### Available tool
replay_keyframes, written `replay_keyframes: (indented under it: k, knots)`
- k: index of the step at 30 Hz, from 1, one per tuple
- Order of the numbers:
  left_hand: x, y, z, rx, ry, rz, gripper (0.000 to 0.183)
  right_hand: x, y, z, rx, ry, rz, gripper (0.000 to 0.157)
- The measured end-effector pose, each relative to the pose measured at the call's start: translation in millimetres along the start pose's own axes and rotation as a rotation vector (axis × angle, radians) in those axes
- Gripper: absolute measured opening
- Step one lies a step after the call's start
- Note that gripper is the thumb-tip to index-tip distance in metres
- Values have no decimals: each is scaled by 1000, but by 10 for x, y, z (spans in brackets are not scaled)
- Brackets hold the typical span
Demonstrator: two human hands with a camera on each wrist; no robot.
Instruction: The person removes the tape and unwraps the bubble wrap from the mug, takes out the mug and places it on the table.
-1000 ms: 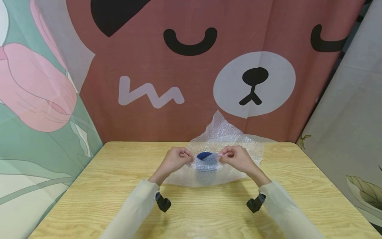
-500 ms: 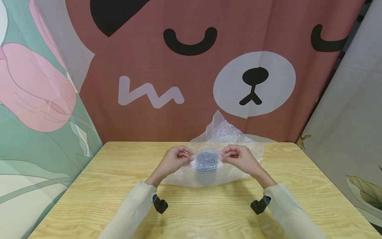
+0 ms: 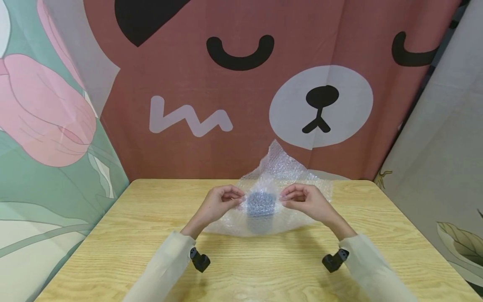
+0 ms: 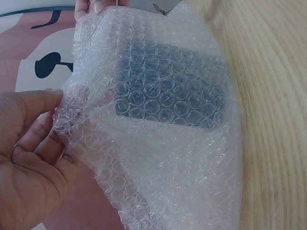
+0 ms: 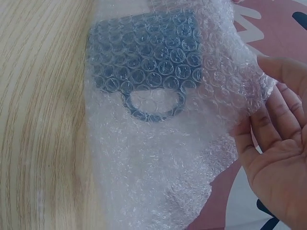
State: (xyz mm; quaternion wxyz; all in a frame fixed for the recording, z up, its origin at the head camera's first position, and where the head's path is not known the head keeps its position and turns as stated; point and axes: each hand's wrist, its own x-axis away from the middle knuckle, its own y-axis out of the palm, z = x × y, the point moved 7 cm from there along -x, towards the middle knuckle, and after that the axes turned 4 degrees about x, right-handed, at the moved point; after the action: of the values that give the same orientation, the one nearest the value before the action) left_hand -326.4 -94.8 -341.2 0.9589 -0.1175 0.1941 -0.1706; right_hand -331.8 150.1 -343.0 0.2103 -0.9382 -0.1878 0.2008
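Note:
A blue mug [image 3: 260,219] stands on the table under clear bubble wrap [image 3: 284,161]. In the right wrist view its handle [image 5: 157,116] shows through the bubbles. My left hand [image 3: 219,202] pinches the wrap's edge just left of the mug's top. On the other side, my right hand [image 3: 310,202] pinches the same sheet between thumb and fingers. The mug [image 4: 168,88] is seen through the film in the left wrist view, and its rim is covered by the folded layer. Neither hand touches the mug directly.
The wooden table [image 3: 241,264] ends behind the wrap. There a curtain with a bear print [image 3: 181,155] hangs, with the wrap's upper corner standing in front of it. More printed cloth [image 3: 445,138] hangs at the right.
The front flap of bubble wrap has been drawn up over the mug's opening, whose dark blue inside showed one second ago. Both forearms have spread slightly outward.

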Motion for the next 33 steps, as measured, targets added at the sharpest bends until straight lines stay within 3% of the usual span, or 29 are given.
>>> replay_keyframes:
  k: [4, 11, 18, 28, 33]
  knots:
    - [14, -4, 21, 2, 21, -7, 14, 13, -10, -25, 14, -22, -3, 24]
    - [68, 15, 71, 68, 67, -77, 22, 75, -32, -96, 64, -80, -25, 31]
    - [146, 40, 129, 32, 120, -129, 25, 161, -56, -146, 147, -97, -40, 31]
    - [253, 110, 240, -105, 201, -162, 25, 302, -49, -266, 251, -235, -62, 22]
    - [341, 158, 255, -213, 199, -211, 21, 365, -25, -320, 297, -272, -84, 19]
